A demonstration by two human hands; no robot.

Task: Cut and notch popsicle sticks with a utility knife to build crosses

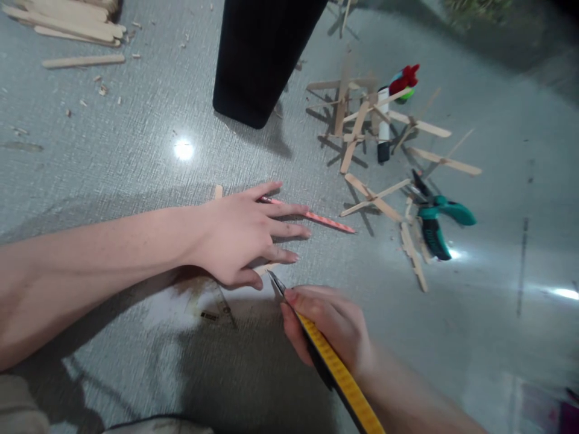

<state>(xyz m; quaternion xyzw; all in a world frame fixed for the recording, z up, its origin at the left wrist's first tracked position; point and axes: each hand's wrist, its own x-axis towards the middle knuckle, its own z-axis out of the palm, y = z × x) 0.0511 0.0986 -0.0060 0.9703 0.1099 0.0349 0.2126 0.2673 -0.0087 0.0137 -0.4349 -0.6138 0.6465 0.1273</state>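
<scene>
From my feed: right hand (319, 319) closed round the knife (333, 363), tip at the stick (266, 269), which shows up-left of those fingers, axis roughly sideways, in the thumb gap of the nearer left hand (251, 235), palm down, fingers spread, any grip beneath hidden.

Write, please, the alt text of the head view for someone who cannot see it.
The right hand holds a yellow utility knife, its tip at a wooden stick partly covered by the left hand. Nearby lie a pink pencil, crossed sticks and green-handled pliers.
</scene>
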